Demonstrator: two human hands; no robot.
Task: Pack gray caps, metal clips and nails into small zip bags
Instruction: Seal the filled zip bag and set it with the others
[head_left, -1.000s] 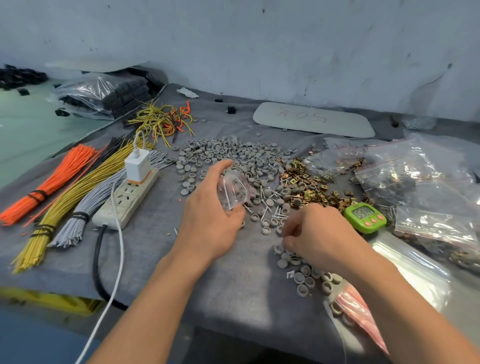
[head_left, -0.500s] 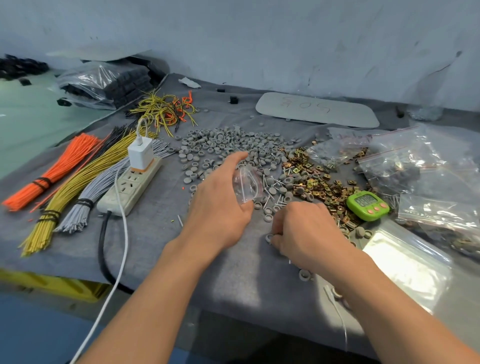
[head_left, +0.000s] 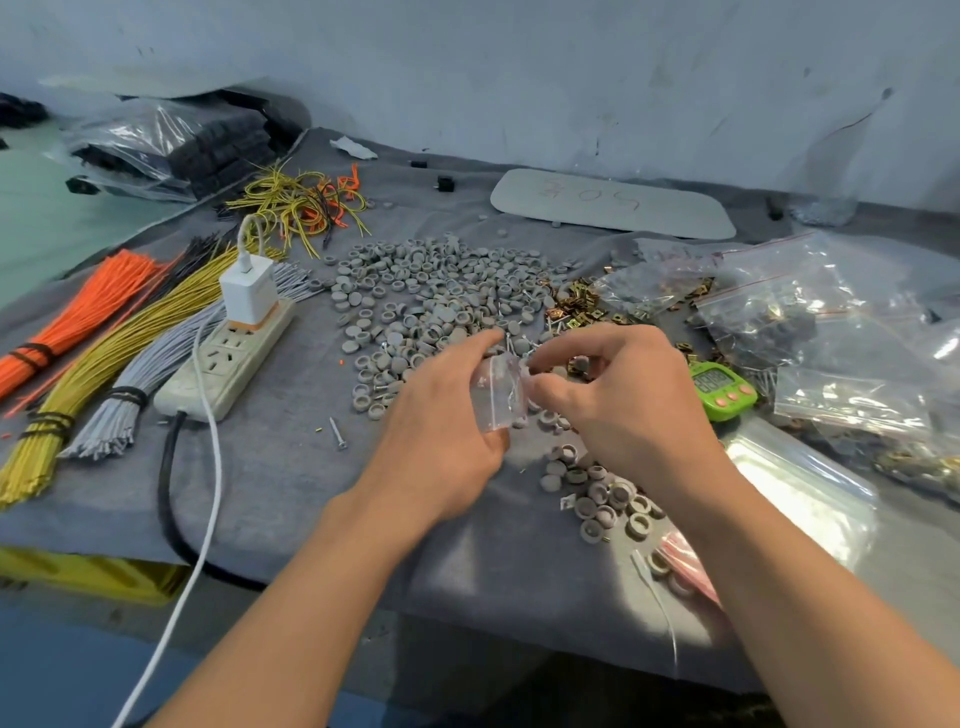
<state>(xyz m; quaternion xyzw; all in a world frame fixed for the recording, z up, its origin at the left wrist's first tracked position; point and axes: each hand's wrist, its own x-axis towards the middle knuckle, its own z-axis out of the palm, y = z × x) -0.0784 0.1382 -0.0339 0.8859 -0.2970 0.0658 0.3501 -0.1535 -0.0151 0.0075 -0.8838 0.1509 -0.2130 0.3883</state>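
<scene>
Item 1. Gray cloth-covered table (head_left: 291, 493): both forearms are reaching in over its near edge.

Item 2. Left hand (head_left: 441, 415): back facing up, fingers curling round the left side of a small zip bag (head_left: 496, 389) and holding it upright just above the cloth.

Item 3. Right hand (head_left: 623, 400): fingers curling, thumb and forefinger pinching the same bag at its mouth. Thin nails (head_left: 511, 345) are sticking up there; whether the pinch also takes them cannot be told.

Item 4. Small cluster of gray caps (head_left: 597, 499): lying beside the right wrist, partly hidden by the forearm. Red-striped zip bags (head_left: 685, 561) are showing from under that forearm.

Item 5. Stack of clear empty bags (head_left: 800, 483): lying right of the right arm.

Item 6. Loose screw (head_left: 337, 434): lying alone, left of the left hand.

Item 7. Green timer (head_left: 722, 387): sitting just beyond the right hand.

Item 8. Power strip (head_left: 228, 358): carrying a white charger (head_left: 247, 288), its white cable (head_left: 208, 467) trailing off the near edge.

Item 9. Wire bundles, orange (head_left: 78, 322), yellow (head_left: 119, 353), gray (head_left: 150, 374): lying tied at far left.

Item 10. Main heap of gray caps (head_left: 431, 296): spreading beyond the hands, meeting the metal clips (head_left: 576, 306) on its right.

Item 11. Filled zip bags (head_left: 810, 322): piling at right.

Item 12. White board (head_left: 613, 205): lying by the wall.
</scene>
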